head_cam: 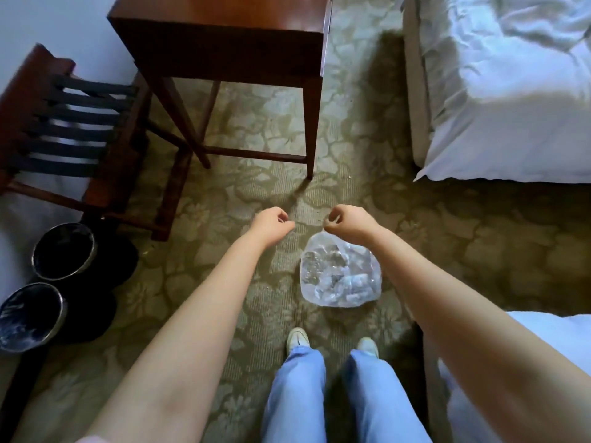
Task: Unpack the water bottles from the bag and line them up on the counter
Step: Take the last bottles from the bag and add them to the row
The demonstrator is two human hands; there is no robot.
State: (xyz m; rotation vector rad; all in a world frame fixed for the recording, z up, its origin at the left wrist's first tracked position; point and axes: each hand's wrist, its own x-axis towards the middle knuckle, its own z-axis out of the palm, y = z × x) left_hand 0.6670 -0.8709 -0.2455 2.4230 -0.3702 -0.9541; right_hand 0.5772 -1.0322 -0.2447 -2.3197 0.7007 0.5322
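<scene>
Right grip [348, 222] is closed to a pinch, thumb & fingertips on the gathered top of the clear plastic bag [340, 282]. The bag hangs straight below it; can't tell if its base touches the carpet [415, 225]. Water bottles [351, 279] show as crumpled clear shapes inside, count unreadable. Left grip [271, 223] is level w/ the right, near it w/ a gap between, fingers curled in, nothing seen in them. Progress, as judged: barely begun. All btls seem to be in the bag and none stand on the strip of desk [224, 11] top in view, so unpacking + line-up are all left. Room: the desk is ahead of both grips, its near edge & corner leg closest to the bag's likely path, open carpet between. Bed [511, 107] corner is ahead-right, a second bed [543, 346] right & behind the right grip, so the lane is narrow. Luggage rack [64, 123] & two bins [64, 251] sit well left of the left grip.
</scene>
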